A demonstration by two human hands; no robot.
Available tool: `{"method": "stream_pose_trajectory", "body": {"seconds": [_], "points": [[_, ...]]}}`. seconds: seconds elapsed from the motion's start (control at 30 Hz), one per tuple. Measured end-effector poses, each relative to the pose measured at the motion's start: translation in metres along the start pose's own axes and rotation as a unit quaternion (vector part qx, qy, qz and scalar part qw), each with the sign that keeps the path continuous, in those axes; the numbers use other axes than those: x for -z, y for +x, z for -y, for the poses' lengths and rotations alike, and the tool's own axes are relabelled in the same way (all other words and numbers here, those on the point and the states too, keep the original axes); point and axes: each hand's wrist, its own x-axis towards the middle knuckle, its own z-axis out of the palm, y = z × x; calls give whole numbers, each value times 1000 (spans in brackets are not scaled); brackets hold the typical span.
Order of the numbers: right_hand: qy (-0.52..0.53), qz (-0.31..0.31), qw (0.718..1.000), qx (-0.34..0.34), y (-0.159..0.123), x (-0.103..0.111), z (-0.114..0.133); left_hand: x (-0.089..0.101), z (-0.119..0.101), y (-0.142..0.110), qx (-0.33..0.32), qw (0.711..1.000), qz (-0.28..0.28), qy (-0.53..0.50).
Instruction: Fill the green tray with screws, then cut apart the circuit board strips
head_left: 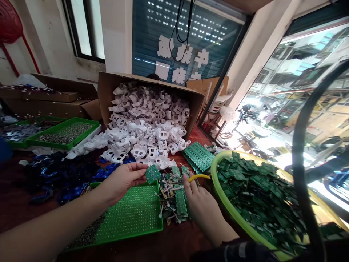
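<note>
My left hand (122, 180) pinches a small green circuit board (152, 173) between thumb and fingertips, just above the far edge of a green perforated tray (131, 214). My right hand (203, 207) rests palm down beside a heap of green boards and wired parts (171, 196). Its fingers are by a yellow-handled tool (199, 177); whether it grips the tool is hidden.
A yellow-green basin (231, 211) full of green boards sits at the right. A tipped cardboard box (109, 91) spills white plastic housings (147, 127). Blue plastic parts (54, 174) lie at the left. Green trays (65, 133) stand behind them. A black cable (300, 153) arcs at the right.
</note>
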Motion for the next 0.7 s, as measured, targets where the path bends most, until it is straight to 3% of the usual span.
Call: {"method": "stream_pose_trajectory", "body": {"seconds": [0.1, 0.23, 0.47, 0.7], "points": [[-37, 0, 998, 57, 7, 3, -6, 2, 3, -6, 3, 1000, 5, -4], [-19, 62, 994, 91, 15, 16, -8, 3, 5, -14, 7, 1000, 5, -11], [107, 118, 983, 91, 23, 34, -16, 7, 10, -32, 15, 999, 7, -37], [203, 170, 961, 84, 23, 35, -26, 8, 32, -78, 53, 989, -64, -125]]}}
